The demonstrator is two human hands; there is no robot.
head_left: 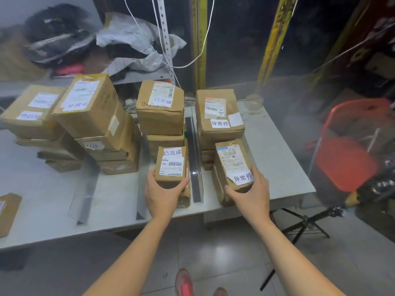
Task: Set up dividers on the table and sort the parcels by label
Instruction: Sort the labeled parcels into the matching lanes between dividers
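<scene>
My left hand (162, 194) grips the near end of a small brown parcel (171, 162) labelled 已完成, which lies on a low stack in the middle lane. My right hand (253, 192) holds the near end of another brown parcel (233, 162) labelled 异常件, on top of a stack in the right lane. A clear divider with a dark base strip (194, 159) stands between the two lanes. Two more clear dividers (85, 189) (142, 184) stand further left. Taller parcel stacks rise behind: 已完成 (160, 107), 异常件 (218, 112), and a left group (89, 103).
The grey table (277, 159) ends just right of the right stack. A red folding chair (350, 150) and a black tripod (303, 227) stand to the right. One loose parcel (8, 212) lies at the table's left edge. Bags and cables clutter the shelf behind.
</scene>
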